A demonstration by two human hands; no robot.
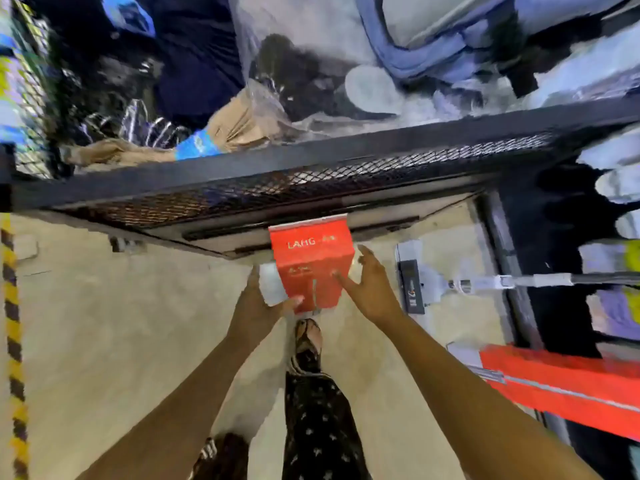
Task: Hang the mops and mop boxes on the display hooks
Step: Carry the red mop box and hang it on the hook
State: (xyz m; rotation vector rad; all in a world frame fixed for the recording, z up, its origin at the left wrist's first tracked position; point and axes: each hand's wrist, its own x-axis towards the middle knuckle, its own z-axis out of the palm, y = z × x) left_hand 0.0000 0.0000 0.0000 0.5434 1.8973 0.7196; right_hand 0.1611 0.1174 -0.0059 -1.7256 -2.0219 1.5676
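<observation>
A red mop box (310,261) with pale lettering stands upright on the floor just below the black mesh cage. My left hand (259,303) grips its left side, thumb across the lower front. My right hand (367,289) holds the right side with fingers spread on the edge and front. A boxed flat mop (415,282) with a silver handle lies on the floor to the right, pointing toward the rack. Another long red mop box (568,389) juts out at the lower right.
A black mesh cage (311,161) full of bagged goods and cloth blocks the way ahead. A dark rack upright (509,271) stands at right. Yellow-black hazard tape (12,323) runs down the left floor. My foot (308,341) is right behind the box.
</observation>
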